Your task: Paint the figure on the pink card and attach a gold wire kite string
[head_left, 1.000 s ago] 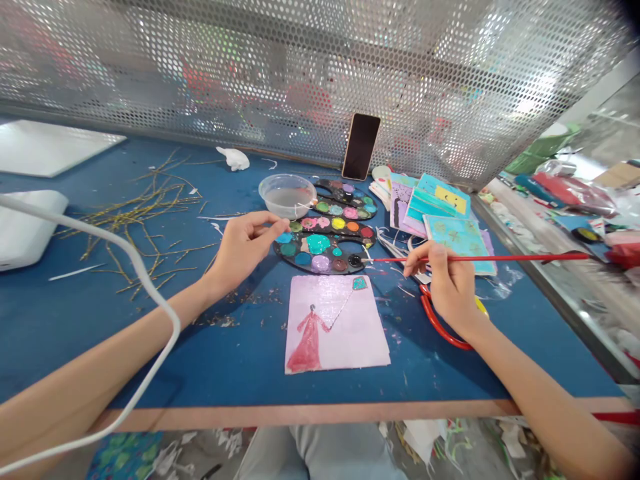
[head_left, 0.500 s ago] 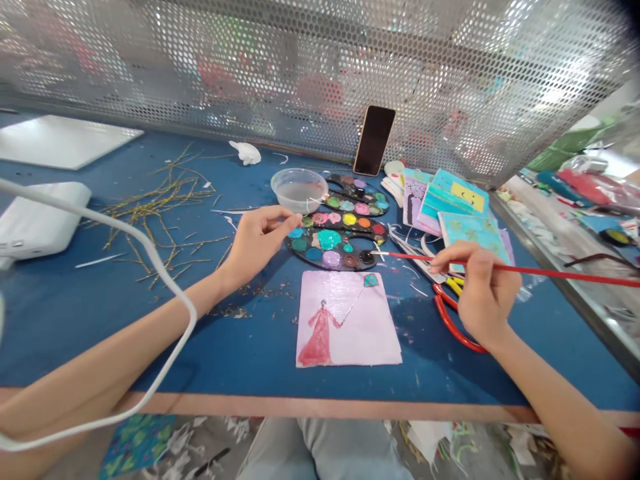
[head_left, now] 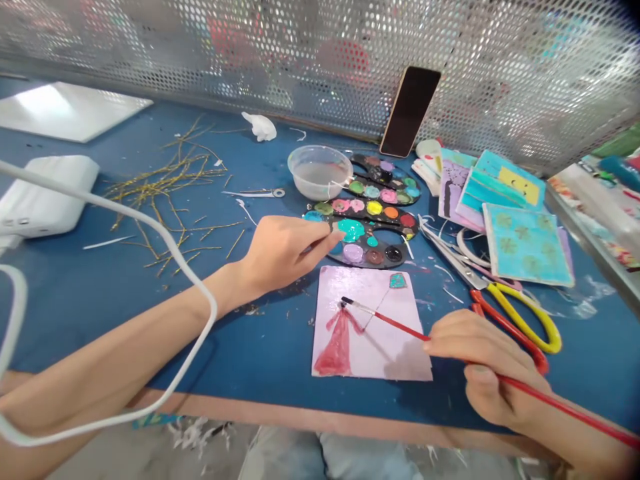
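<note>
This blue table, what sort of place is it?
Probably a craft workspace: a black paint palette and a pale pink painted card on the blue table, and a thin red paintbrush in the right hand.

there are two hands, one left hand and one right hand, with one paintbrush, two black paint palettes, one clear plastic bowl, one phone, one pink painted card, three more painted cards, one yellow-handled tool and one red-handled tool on the worktop.
</note>
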Available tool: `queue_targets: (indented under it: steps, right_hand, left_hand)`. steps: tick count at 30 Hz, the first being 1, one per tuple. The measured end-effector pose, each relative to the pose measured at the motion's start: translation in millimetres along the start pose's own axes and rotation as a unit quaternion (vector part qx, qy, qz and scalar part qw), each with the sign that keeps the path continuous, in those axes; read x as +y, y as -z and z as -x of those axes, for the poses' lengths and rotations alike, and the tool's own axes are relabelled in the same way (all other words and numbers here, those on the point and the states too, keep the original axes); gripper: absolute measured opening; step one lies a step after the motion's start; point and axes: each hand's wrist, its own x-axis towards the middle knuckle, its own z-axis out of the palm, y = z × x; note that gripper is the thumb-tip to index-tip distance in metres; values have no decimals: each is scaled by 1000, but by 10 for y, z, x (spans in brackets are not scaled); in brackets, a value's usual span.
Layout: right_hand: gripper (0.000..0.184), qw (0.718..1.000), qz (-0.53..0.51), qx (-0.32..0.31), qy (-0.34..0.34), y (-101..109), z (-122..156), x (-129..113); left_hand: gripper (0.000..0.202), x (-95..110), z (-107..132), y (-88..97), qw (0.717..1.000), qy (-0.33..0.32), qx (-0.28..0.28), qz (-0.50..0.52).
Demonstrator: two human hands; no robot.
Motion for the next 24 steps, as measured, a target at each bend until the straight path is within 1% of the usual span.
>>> queue_targets:
  steps: [2,4,7,10,14,20,24]
  right_hand:
    - [30,1000,10,-10,21,0,-30,-4]
    - [30,999,12,-22,31,6,-64,-18]
    - [27,999,20,-42,27,20,-90,-37]
    - [26,998,28,-46,19,34,-54,-36]
    - [27,998,11,-56,3,42,6,-23]
    - [25,998,1,-58,-38,48,-115,-42]
    - [27,997,-13,-49,-60,57,-97,-35]
  left_hand:
    - [43,6,-4,2,1000,1,-7,-1]
    - [42,14,-6,6,1000,12,-26,4]
    - [42,20,-7,10,998,35,-54,7]
    - [43,19,-10,14,996,48,-74,2]
    - [42,20,-19,22,994,59,-88,4]
    - [43,29,-26,25,993,75,-93,13]
    - [44,29,-23,20,992,76,-102,4]
